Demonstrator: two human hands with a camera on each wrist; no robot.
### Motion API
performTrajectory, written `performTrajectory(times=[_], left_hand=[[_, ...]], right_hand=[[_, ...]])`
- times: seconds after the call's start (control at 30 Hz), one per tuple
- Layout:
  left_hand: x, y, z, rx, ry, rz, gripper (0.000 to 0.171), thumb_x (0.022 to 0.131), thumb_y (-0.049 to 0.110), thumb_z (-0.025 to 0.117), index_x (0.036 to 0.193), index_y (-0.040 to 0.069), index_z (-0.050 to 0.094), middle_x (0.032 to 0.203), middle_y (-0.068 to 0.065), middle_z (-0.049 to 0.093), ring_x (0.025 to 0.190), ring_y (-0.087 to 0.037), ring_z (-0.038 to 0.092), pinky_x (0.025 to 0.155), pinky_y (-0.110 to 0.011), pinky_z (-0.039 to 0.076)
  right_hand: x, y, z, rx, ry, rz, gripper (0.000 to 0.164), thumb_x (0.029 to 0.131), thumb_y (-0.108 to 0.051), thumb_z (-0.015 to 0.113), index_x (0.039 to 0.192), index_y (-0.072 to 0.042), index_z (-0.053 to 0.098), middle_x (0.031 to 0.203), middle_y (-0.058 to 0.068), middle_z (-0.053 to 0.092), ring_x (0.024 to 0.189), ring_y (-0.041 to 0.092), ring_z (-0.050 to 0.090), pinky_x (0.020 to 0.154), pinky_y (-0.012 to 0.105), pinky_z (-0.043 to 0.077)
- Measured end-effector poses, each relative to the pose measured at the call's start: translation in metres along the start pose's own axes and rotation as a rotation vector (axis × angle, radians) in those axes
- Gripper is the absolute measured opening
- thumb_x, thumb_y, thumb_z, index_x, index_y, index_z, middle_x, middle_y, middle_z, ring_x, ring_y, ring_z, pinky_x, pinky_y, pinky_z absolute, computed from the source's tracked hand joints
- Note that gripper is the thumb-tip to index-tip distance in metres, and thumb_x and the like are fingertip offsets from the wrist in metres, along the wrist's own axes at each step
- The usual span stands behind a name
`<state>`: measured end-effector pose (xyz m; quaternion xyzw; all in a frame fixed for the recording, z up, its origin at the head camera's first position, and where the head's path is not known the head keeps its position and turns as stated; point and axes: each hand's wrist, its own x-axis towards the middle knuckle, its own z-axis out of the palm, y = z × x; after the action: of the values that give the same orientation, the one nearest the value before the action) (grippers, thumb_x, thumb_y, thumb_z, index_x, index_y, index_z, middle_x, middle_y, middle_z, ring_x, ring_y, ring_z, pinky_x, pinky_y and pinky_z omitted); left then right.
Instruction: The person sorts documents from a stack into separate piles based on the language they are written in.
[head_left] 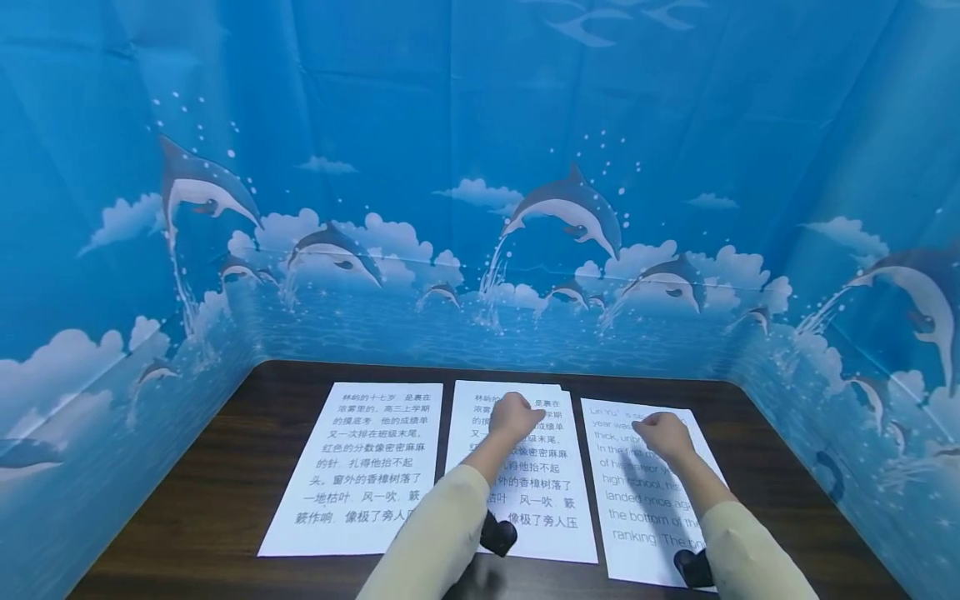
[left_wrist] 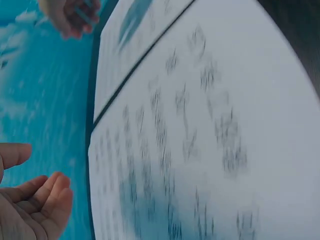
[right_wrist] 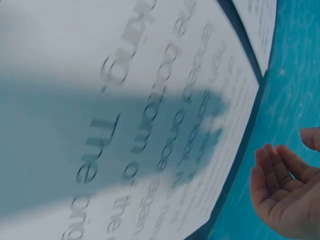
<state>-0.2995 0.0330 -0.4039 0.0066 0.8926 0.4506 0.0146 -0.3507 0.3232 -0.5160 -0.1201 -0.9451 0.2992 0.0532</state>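
Note:
Three areas of white printed paper lie on a dark wooden table. My left hand (head_left: 514, 418) hovers over the middle sheet (head_left: 540, 521), which carries large Chinese characters; the corner of another sheet shows beneath it at the top right. In the left wrist view the left hand (left_wrist: 40, 207) has loosely bent fingers, the thumb apart, and nothing held. Above the right sheet (head_left: 626, 500), printed in English, is my right hand (head_left: 666, 437). Its shadow falls on that page. The right wrist view shows the right hand (right_wrist: 285, 195) with softly curved fingers, also holding nothing.
A left sheet (head_left: 360, 467) with Chinese text lies beside the middle one. The dark table (head_left: 217, 483) meets a blue backdrop (head_left: 390, 333) with dolphins and clouds at its back and sides. A black camera (head_left: 498, 533) sits at the left wrist, another black camera (head_left: 693, 568) at the right.

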Motion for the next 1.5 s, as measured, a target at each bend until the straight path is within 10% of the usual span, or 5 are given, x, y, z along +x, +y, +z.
performTrajectory(times=[0.53,0.77,1.5], left_hand=[[0.005,-0.065,-0.068,0.048,0.106,-0.162,0.031,0.073,0.021,0.064,0.089,-0.004,0.055,0.075,-0.010,0.054,0.070,-0.023,0.053,0.062,-0.034,0.045],[0.001,-0.083,-0.074,0.074,0.091,-0.194,0.028,0.074,0.019,0.063,0.087,-0.004,0.056,0.071,-0.009,0.053,0.065,-0.021,0.053,0.060,-0.032,0.046],[-0.008,-0.101,-0.067,0.033,0.084,-0.279,0.017,0.073,0.012,0.060,0.080,-0.003,0.055,0.064,-0.010,0.052,0.055,-0.021,0.054,0.046,-0.024,0.043]], right_hand=[[-0.035,-0.071,0.016,0.151,-0.153,0.105,0.045,0.082,-0.037,0.053,0.103,0.003,0.052,0.085,0.011,0.056,0.071,0.021,0.054,0.053,0.029,0.043],[-0.081,-0.120,-0.005,0.204,-0.210,0.149,0.033,0.082,-0.022,0.054,0.096,0.008,0.054,0.074,0.012,0.054,0.063,0.021,0.052,0.050,0.025,0.042],[-0.097,-0.136,0.011,0.314,-0.191,0.230,0.035,0.081,-0.018,0.055,0.102,0.009,0.050,0.080,0.015,0.055,0.069,0.026,0.056,0.048,0.020,0.043]])
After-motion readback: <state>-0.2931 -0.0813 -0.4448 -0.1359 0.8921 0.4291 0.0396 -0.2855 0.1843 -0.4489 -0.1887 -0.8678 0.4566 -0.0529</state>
